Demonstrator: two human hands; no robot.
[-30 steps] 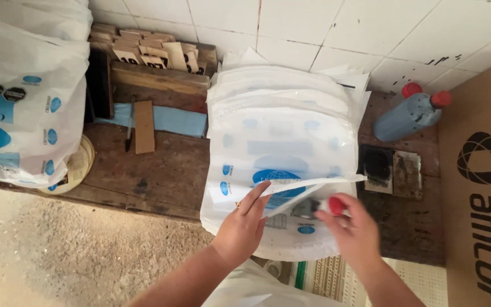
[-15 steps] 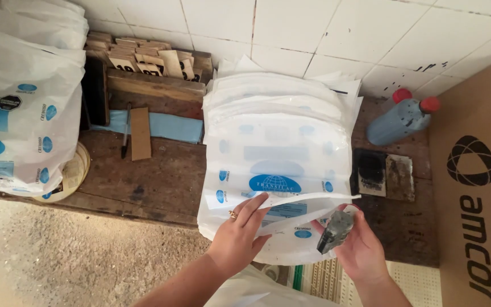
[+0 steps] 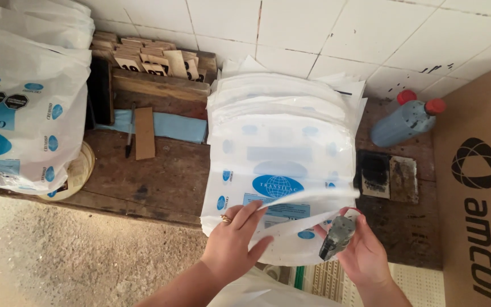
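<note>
The left hand, palm down with a ring on one finger, pinches the lifted front edge of the top plastic bag, peeling it up. The right hand, fingers curled shut, grips a dark stamp just beside that edge. The stack of white bags lies on the wooden surface, against the tiled wall.

A worn wooden bench carries stacked plastic bags, an ink pad and bottles.
</note>
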